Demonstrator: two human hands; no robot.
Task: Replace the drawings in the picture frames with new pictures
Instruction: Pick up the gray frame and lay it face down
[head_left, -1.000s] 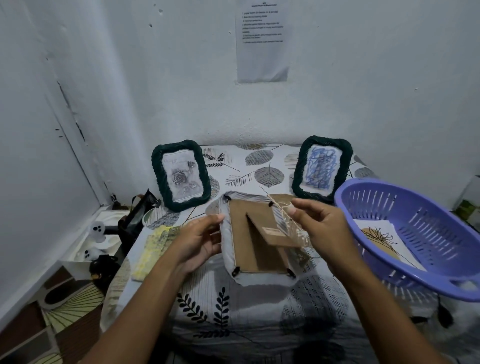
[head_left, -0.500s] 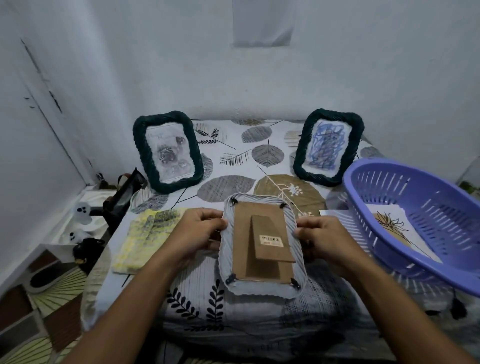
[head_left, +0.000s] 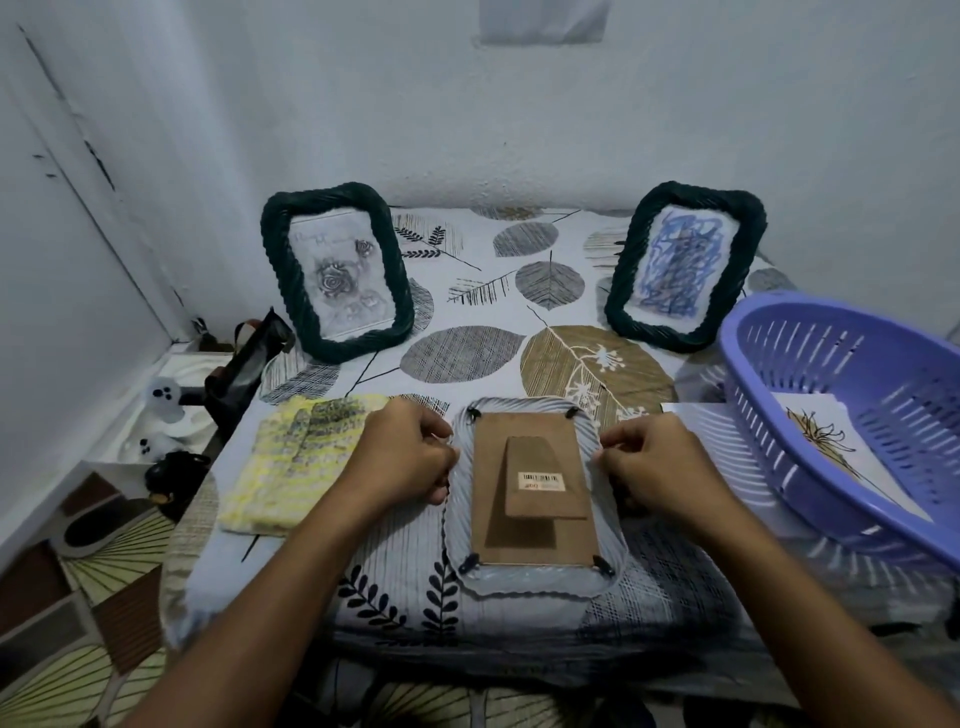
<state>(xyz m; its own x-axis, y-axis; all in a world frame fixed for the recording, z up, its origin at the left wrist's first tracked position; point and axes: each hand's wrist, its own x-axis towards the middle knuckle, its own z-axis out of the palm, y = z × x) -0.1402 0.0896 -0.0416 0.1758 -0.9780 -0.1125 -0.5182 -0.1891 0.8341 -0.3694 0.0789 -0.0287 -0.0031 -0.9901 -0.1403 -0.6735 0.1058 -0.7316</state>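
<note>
While the white wavy-edged picture frame (head_left: 535, 493) lies face down, its long axis points away from the person. The left hand (head_left: 402, 457) and right hand (head_left: 660, 467) pinch its side edges, equally near; the brown cardboard backing (head_left: 535, 540) lies between both grips.

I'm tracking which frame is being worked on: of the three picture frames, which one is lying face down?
The white frame between the hands, brown backing up. The two dark green frames stand upright, showing drawings.

We are seeing a face-down frame (head_left: 535, 493) lying between two hands, two upright frames (head_left: 337, 270) (head_left: 685, 265) standing behind, a basket (head_left: 810, 415) sitting right.
</note>
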